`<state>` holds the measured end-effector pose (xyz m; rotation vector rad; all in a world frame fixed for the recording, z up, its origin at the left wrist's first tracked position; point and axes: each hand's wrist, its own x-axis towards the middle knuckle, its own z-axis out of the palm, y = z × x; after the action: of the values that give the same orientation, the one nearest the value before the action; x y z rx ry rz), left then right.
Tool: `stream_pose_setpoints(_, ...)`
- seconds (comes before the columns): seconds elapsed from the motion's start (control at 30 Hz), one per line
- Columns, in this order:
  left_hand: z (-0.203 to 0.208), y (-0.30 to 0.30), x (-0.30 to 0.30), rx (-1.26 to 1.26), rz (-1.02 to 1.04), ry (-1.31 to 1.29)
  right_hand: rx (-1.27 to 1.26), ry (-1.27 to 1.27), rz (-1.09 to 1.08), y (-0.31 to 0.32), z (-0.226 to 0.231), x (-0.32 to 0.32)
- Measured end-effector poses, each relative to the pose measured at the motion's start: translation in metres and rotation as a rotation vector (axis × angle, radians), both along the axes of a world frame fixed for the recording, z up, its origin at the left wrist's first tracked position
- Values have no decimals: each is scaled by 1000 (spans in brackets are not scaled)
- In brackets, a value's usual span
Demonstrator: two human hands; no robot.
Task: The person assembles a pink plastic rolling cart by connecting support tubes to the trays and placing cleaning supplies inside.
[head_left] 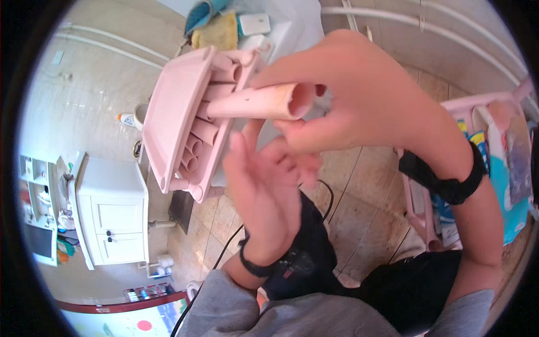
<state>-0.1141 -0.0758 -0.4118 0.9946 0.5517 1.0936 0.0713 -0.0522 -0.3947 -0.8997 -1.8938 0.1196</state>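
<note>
My right hand point(337, 95) grips a pink plastic tube point(252, 103) with a rough, open end turned toward the palm. The tube's other end overlaps a pink shelf unit point(174, 121), and I cannot tell whether it touches it. Several more pink tubes point(206, 130) lie between that unit's trays. Just below the held tube, my left hand point(269, 180) is open, palm turned up and fingers loosely bent, with nothing visible in it.
At the right stands another pink rack point(418, 208) with packages in it. Behind the shelf unit, a white surface point(292, 33) bears a yellow cloth point(218, 33) and a white soap box point(254, 24). A white cabinet point(112, 208) is at the left. A black cable point(216, 264) runs near my left arm.
</note>
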Motion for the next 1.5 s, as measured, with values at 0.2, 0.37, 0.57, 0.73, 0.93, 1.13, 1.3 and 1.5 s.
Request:
stream_pose_setpoints(0.2, 34, 15, -49, 714, 428, 657, -67, 270, 5, -5, 5, 29)
stream_pose_setpoints(0.37, 39, 88, -100, 1165, 770, 1653, -117, 360, -46, -9, 12, 23)
stream_pose_setpoints(0.57, 40, 77, -74, 727, 666, 1671, -246, 392, -72, -9, 10, 32)
stream_pose_setpoints(0.73, 44, 73, -64, 979, 736, 1660, -246, 485, -82, -1, -3, 37)
stream_pose_setpoints(0.93, 32, 80, -65, 1026, 772, 1653, -189, 684, -18, 3, -1, 35)
stream_pose_setpoints(1.13, 41, 71, -57, 950, 765, 1629, -179, 493, 13, 7, -6, 20)
stream_pose_setpoints(1.3, 53, 60, -40, 897, 595, 1137, -85, 233, 71, 11, 0, -11)
stream_pose_setpoints(1.5, 57, 73, -37, 859, 533, 1002, -31, 179, 147, 30, 5, -47)
